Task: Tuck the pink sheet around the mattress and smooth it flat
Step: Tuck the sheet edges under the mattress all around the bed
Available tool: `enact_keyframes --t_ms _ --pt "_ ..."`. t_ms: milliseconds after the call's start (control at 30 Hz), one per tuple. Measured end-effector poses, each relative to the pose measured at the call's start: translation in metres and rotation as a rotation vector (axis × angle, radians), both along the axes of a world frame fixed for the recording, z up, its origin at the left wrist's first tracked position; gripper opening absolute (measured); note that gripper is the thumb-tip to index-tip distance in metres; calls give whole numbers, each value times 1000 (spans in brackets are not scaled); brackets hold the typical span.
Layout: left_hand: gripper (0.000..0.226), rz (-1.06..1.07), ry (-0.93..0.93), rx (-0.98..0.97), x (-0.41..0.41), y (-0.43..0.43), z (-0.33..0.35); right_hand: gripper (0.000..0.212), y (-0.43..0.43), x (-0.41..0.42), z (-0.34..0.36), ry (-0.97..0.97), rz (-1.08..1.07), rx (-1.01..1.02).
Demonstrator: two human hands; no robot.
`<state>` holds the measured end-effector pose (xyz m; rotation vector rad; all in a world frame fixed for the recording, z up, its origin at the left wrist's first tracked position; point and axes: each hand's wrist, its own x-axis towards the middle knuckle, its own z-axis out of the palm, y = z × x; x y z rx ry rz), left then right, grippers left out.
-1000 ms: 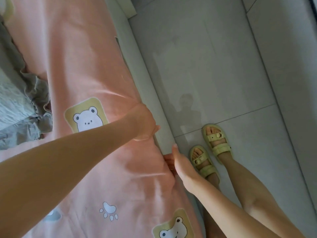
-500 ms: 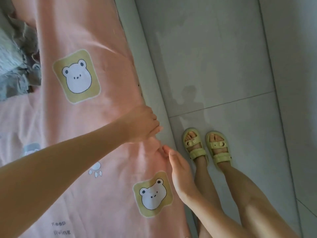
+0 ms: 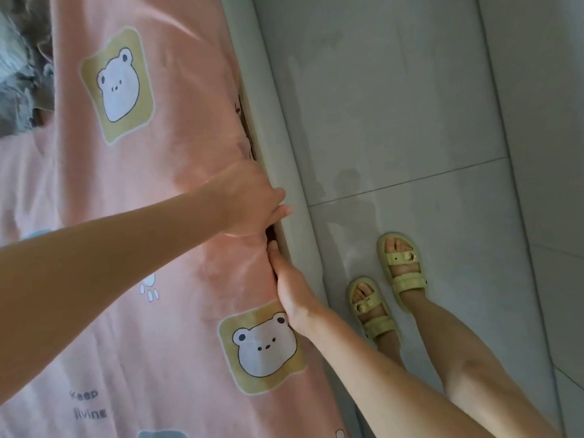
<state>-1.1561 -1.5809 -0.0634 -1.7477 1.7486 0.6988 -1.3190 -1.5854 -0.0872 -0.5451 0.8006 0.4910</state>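
The pink sheet [image 3: 177, 191] covered the left half of the frame, its edge running down the middle along the grey frame [image 3: 284, 172]. Two hands worked that edge. The left hand [image 3: 249, 203] sat at centre, fingers curled over the sheet's edge into the gap. The right hand [image 3: 289, 286] lay just below it, fingers straight and together, pressed down into the same gap. Two bear patches showed on the sheet. Two sandals [image 3: 401, 267] stood on the floor [image 3: 410, 105] at lower right, and grey bedding [image 3: 19, 74] was bunched at upper left.
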Motion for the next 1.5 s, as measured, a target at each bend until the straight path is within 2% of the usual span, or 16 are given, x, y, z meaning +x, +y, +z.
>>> enact_keyframes --t_ms 67,200,267,400,500,667,800,900,1100,1200,1267,1333,1400,1467,1500 --pt "48 -3 -7 -20 -1 0 3 40 1 0 -3 86 33 72" --pt "54 35 54 -363 8 14 12 50 5 -32 -12 199 141 72" --pt "51 59 124 -394 3 30 13 52 12 -60 -14 268 230 42" --pt "53 -39 153 -205 -33 52 10 51 23 -102 -18 336 293 52" --pt "54 -60 116 -10 -55 41 6 44 16 -122 -24 413 208 79" --pt "57 -47 51 71 -71 23 1 25 17 -150 -22 439 98 36" --pt "60 9 27 217 -92 16 -5 18 25 -144 -23 521 136 -35" --pt "62 -3 38 223 -100 16 -7 17 28 -137 -29 598 225 -101" --pt "56 40 239 107 -140 41 -3 9 36 -131 -40 644 346 -251" --pt "58 -1 218 134 -159 58 -2 20 33 -136 -37 638 344 -327" --pt "59 12 174 121 -164 61 -6 30 27 -143 -33 588 316 -291" --pt "62 10 137 119 -170 57 -8 27 25 -150 -26 522 253 -225" --pt "60 15 120 128 -182 56 -8 23 27 -162 -17 440 258 -374" --pt "58 45 104 134 -186 53 -9 24 31 -178 -4 342 265 -720" --pt "58 62 100 137 -186 53 -9 25 36 -185 3 269 210 -830"
